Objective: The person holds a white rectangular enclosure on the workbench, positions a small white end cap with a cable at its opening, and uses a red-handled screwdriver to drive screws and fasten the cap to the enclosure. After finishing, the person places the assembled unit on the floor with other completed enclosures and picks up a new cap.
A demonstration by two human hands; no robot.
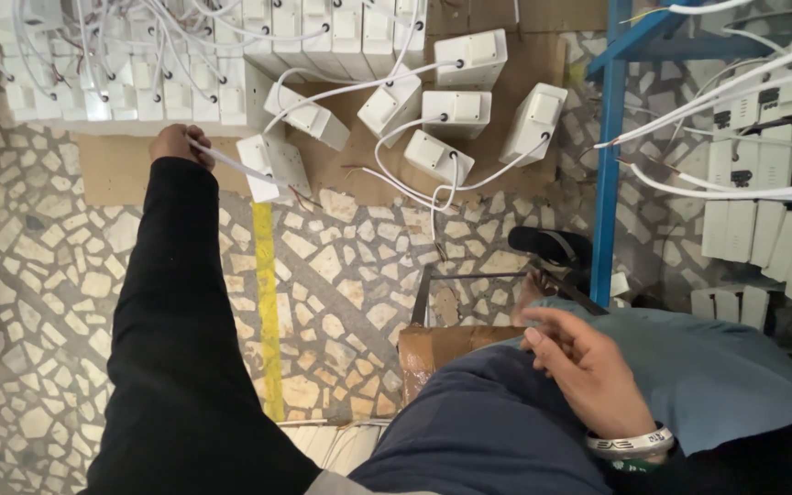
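The left hand (pixel 181 144) is clenched on a white cable (pixel 231 165) that runs to a white box (pixel 272 167) on the cardboard sheet (pixel 116 170), just beside the hand. Judged: pull gently along the cable, avoiding neighbouring leads. The right hand (pixel 588 371) rests released on the knee (pixel 717 367).

Smooth white plastic boxes (pixel 456 108) (matt) on brown cardboard (pixel 121 170), over rough stone-chip floor (pixel 341 275).

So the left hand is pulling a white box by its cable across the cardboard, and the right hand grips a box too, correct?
Not quite. In the head view the right hand holds nothing; it rests open over the knee. The left hand does hold the cable of a white box on the cardboard.
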